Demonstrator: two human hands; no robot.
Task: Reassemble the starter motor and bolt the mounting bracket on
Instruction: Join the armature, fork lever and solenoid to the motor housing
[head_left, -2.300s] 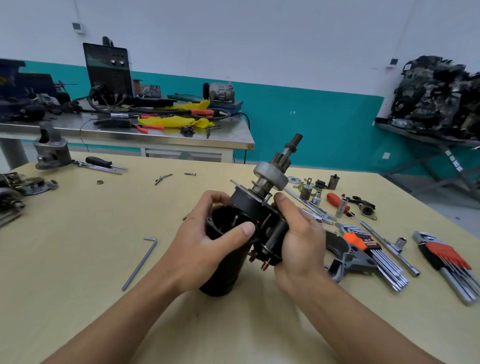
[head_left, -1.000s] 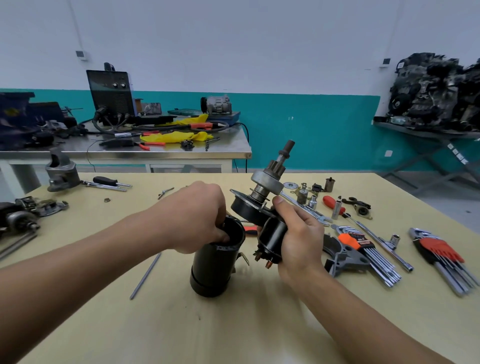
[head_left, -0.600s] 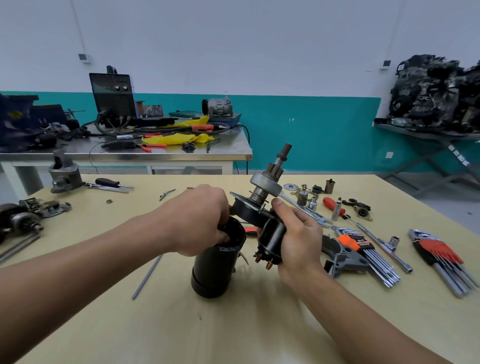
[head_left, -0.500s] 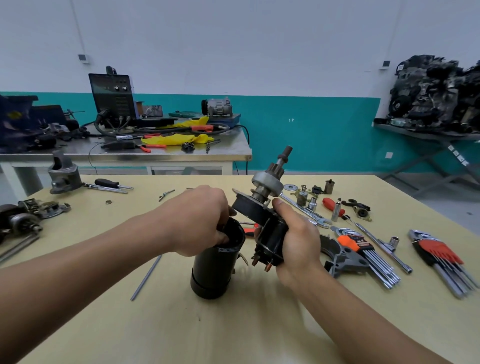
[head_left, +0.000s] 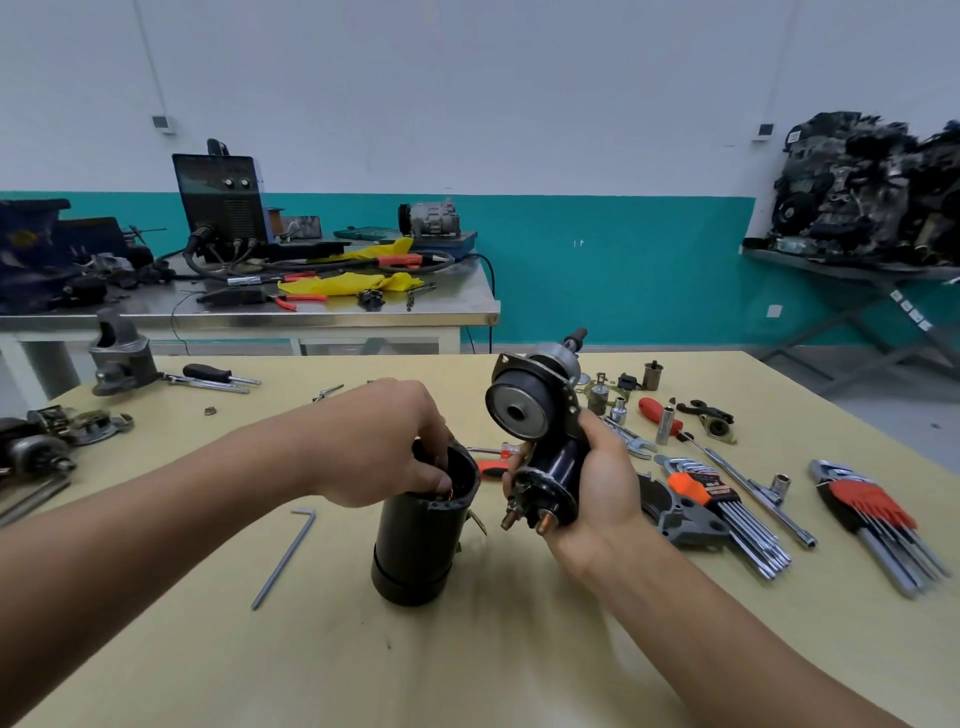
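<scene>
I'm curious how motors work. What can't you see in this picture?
Head view only.
- Inside of the black housing: covered by the left hand gripping its rim.
- Far side of the solenoid assembly: hidden by the right hand gripping it.
- Print on the orange hex key holder: too small.
- Metal parts at the left edge: cut off.

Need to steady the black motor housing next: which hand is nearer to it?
Left. The left hand has fingers in the open top of the black motor housing; the right hand holds the solenoid assembly beside it, apart.
</scene>
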